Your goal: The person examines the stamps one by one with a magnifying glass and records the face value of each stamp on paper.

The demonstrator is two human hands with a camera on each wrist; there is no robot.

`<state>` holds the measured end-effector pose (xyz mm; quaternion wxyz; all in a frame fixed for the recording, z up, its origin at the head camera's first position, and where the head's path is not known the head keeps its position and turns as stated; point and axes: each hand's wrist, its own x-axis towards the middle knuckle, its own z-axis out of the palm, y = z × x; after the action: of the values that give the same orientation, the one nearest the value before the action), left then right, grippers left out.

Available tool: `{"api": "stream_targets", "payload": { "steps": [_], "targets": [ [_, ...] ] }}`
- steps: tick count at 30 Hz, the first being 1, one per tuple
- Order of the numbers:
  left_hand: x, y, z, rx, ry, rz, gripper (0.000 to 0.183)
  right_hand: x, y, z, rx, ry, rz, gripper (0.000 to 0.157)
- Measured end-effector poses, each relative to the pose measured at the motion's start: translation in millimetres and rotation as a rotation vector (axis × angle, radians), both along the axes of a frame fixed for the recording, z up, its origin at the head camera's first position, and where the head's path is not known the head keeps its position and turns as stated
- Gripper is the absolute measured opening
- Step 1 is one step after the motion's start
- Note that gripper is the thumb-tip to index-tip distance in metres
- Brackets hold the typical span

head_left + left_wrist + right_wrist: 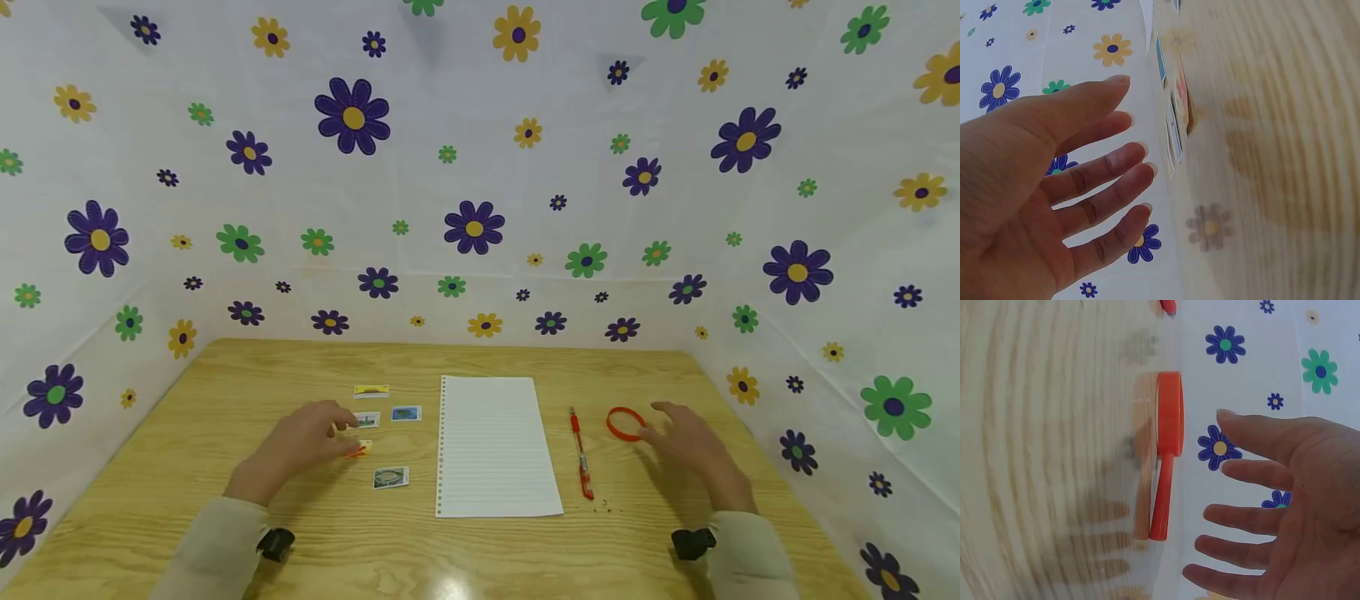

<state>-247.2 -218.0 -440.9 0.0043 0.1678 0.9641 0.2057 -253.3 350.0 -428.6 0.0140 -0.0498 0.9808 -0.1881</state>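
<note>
My left hand (302, 446) hovers with relaxed, spread fingers over several small picture stamps lying on the table. A yellow stamp (371, 391), a blue one (407, 413) and a greenish-grey one (392, 477) show fully. Fingertips partly cover a pale stamp (368, 419) and an orange-red one (363, 448). In the left wrist view nothing sits between the fingers. On the other side, my right hand (693, 446) is held with loose fingers beside a red magnifying glass (1170, 415). A gap separates them in the right wrist view; the head view hides the handle.
A lined white sheet (495, 450) with punched holes lies mid-table. Right of it is a red pen (581, 454), with small dark specks near its lower end. White flowered cloth (420, 200) encloses the wooden table (337, 550) at the back and sides.
</note>
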Motion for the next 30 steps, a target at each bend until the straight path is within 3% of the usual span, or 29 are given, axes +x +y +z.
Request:
{"api": "stream_targets", "payload": {
  "steps": [7, 13, 23, 30],
  "targets": [
    [4.7, 11.1, -0.4, 0.055, -0.018, -0.122, 0.024, 5.0, 8.6, 8.5, -0.058, -0.063, -0.048, 0.062],
    [5.5, 21.2, -1.5, 0.092, -0.059, -0.207, 0.019, 3.2, 13.6, 5.9, -0.082, -0.103, -0.096, 0.06],
    [3.7, 33.0, -7.3, 0.11, -0.14, -0.209, 0.022, 1.2, 18.1, 7.5, -0.09, -0.156, -0.125, 0.057],
    [5.6, 39.0, -5.3, 0.089, -0.159, -0.215, 0.016, -1.3, 19.4, 5.8, -0.079, -0.147, -0.068, 0.047]
  ]
}}
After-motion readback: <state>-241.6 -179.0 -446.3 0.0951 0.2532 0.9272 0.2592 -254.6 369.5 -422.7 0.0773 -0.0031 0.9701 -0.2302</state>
